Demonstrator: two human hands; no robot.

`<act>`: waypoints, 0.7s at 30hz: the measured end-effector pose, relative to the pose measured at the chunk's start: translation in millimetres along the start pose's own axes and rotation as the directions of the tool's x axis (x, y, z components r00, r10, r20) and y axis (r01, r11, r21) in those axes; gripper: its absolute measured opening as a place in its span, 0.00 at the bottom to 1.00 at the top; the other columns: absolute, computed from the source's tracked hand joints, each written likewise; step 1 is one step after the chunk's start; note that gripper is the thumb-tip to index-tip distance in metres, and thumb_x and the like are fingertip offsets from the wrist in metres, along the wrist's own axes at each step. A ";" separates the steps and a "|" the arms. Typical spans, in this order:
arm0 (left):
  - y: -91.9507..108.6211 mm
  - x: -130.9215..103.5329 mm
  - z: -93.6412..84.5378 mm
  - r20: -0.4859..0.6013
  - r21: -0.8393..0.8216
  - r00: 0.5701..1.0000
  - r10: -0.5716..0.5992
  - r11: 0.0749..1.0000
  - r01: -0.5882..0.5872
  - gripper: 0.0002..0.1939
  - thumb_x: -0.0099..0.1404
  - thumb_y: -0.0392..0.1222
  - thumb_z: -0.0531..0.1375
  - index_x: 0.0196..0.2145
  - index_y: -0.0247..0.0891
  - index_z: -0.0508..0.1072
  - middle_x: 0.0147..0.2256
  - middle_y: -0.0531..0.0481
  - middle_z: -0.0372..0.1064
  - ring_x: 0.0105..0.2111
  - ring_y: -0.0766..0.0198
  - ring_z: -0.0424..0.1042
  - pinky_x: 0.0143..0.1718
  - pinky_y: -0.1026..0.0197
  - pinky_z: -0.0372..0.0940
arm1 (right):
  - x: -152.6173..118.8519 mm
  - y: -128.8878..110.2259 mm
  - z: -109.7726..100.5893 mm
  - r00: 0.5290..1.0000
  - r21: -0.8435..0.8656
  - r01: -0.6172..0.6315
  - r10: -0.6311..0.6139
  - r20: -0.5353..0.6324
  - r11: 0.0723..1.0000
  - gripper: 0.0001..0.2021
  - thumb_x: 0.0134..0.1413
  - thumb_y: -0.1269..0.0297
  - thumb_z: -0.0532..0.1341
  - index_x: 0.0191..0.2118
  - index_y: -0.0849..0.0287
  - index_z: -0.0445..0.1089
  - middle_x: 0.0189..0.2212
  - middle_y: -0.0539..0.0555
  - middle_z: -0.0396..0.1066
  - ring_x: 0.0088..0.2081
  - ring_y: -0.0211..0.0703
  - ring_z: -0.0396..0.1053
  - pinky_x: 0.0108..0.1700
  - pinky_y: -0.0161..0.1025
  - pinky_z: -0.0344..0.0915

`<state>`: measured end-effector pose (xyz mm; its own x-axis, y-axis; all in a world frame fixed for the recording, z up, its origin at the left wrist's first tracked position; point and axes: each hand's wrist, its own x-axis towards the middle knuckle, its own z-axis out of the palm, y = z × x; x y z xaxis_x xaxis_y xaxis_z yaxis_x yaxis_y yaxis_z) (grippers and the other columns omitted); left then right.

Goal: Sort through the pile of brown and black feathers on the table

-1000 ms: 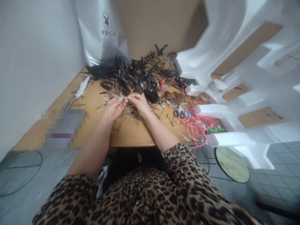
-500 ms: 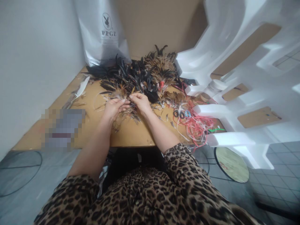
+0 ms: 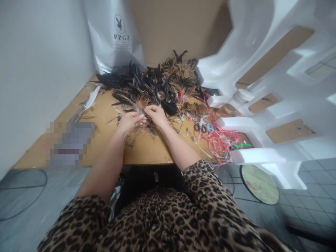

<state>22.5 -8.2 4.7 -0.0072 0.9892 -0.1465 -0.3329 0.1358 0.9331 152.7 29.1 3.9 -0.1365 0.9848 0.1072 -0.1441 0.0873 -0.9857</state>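
Note:
My left hand (image 3: 131, 122) is closed, its thumb and fingers pinching the base of a small bunch of brown and dark feathers (image 3: 139, 105). Just to its right, my right hand (image 3: 156, 115) is pinched too, thumb and forefinger at the right side of the same bunch. The quill ends are hidden by my fingers. Behind both hands spreads a large heap of black feathers (image 3: 154, 82), with a fluffy brown feather bundle (image 3: 181, 77) at its right. Loose feather scraps (image 3: 149, 132) lie beneath my hands.
A grey-white plastic bag (image 3: 118, 45) stands at the back left. White foam pieces (image 3: 252, 127) crowd the right side. Tangled pink string (image 3: 220, 143) and black-handled scissors (image 3: 201, 128) lie at the right of the table (image 3: 147, 155). A white feather (image 3: 91, 98) lies at left.
The yellowish-brown feather that stuck up from my right fingertips now merges with the bunch in my left hand. My hands have drawn slightly closer together.

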 end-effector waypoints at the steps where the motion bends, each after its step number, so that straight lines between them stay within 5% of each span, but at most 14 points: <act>1: -0.6 0.4 -0.5 0.010 0.016 1.000 0.002 1.000 -0.002 0.05 0.51 0.33 0.67 0.25 0.28 0.75 0.22 0.44 0.73 0.20 0.70 0.72 0.23 0.73 0.66 | 0.2 0.3 0.1 1.000 0.003 0.002 -0.002 -0.003 1.000 0.10 0.40 0.60 0.65 0.28 0.62 0.70 0.24 0.46 0.69 0.27 0.31 0.63 0.36 0.32 0.62; 5: 0.0 2.3 -4.4 0.024 0.045 1.000 0.020 0.999 -0.021 0.06 0.51 0.34 0.67 0.24 0.29 0.74 0.22 0.44 0.73 0.19 0.71 0.71 0.22 0.72 0.65 | 0.3 -5.3 -3.4 0.999 0.000 0.008 -0.008 -0.032 1.000 0.10 0.40 0.59 0.64 0.28 0.62 0.70 0.22 0.45 0.67 0.25 0.30 0.61 0.33 0.31 0.60; 10: 9.7 4.9 -11.9 -0.177 -0.148 0.978 0.114 0.979 -0.141 0.05 0.57 0.34 0.63 0.25 0.31 0.72 0.23 0.49 0.73 0.20 0.74 0.70 0.20 0.75 0.63 | 3.9 -12.9 -20.8 0.997 -0.227 0.065 -0.071 -0.017 0.972 0.11 0.43 0.58 0.63 0.28 0.62 0.72 0.22 0.47 0.68 0.25 0.32 0.61 0.32 0.32 0.60; 16: 15.5 4.1 -13.5 -0.258 -0.246 0.963 0.079 0.958 -0.145 0.04 0.59 0.34 0.62 0.28 0.33 0.70 0.25 0.49 0.75 0.20 0.74 0.71 0.20 0.75 0.62 | 2.5 -10.2 -30.3 0.969 -0.630 0.191 -0.042 0.244 0.753 0.07 0.45 0.62 0.62 0.27 0.60 0.74 0.23 0.48 0.71 0.27 0.34 0.64 0.34 0.33 0.59; 21: 13.5 4.3 -14.0 -0.252 -0.242 0.964 0.085 0.959 -0.147 0.04 0.59 0.34 0.63 0.29 0.33 0.71 0.27 0.49 0.76 0.21 0.73 0.72 0.20 0.74 0.62 | -7.4 -16.8 -20.6 0.954 -0.835 0.231 0.050 0.294 0.500 0.06 0.44 0.62 0.63 0.27 0.57 0.75 0.26 0.50 0.73 0.29 0.37 0.65 0.34 0.35 0.57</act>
<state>4.8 -3.0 12.0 -0.2725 0.9512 -0.1449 -0.5463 -0.0290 0.8371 176.3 23.5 17.0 -0.4257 0.9002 0.0914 0.7146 0.3964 -0.5763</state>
